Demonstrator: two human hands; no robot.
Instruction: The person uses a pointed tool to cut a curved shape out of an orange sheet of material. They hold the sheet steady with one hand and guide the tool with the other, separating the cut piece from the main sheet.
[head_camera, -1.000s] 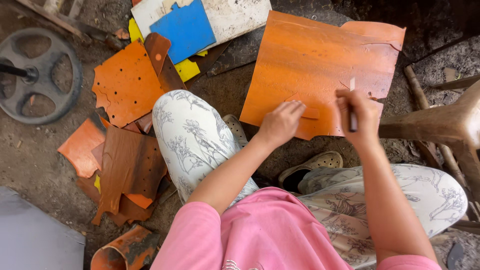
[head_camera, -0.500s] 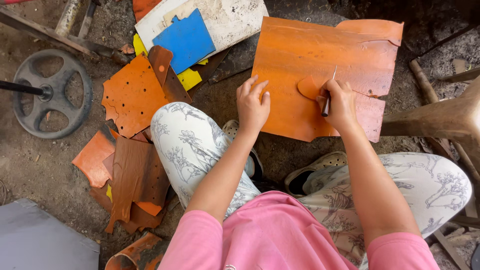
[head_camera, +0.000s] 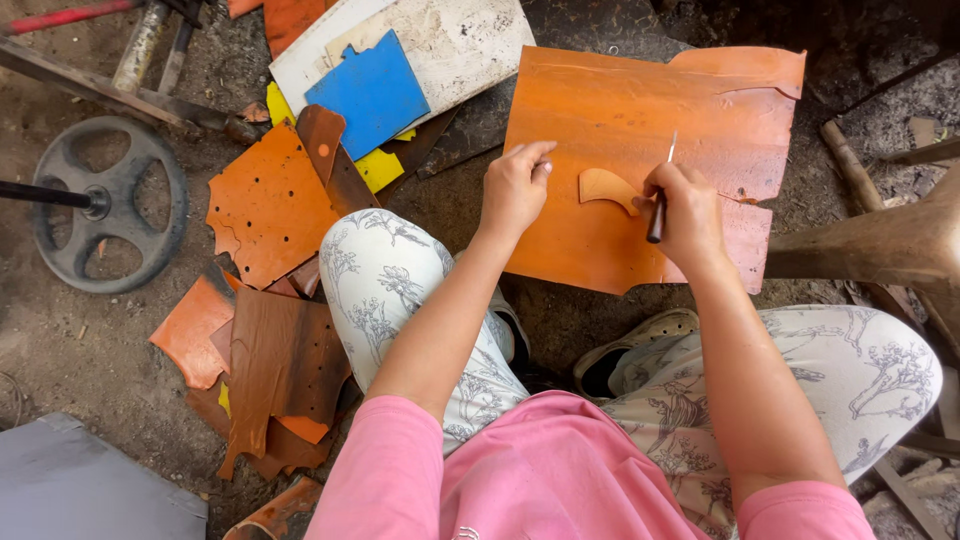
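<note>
Orange leather sheet (head_camera: 620, 120) lay flat on the dirt ground, its long axis running left to right in front of the person's knees. On that sheet, a small curved pattern piece (head_camera: 606, 187) sat between the two hands. The left hand (head_camera: 515, 185) rested on the sheet just left of the piece, fingers loosely curled and pressing down, gripping nothing. The right hand (head_camera: 685, 205) was clenched around a thin pointed tool (head_camera: 660, 195), its tip up near the piece's right edge, so this hand was nearer. Bare leather stretched beyond the piece toward the sheet's far edge. Left of the sheet lay punched orange scraps (head_camera: 270, 205) and a blue piece (head_camera: 372, 92).
</note>
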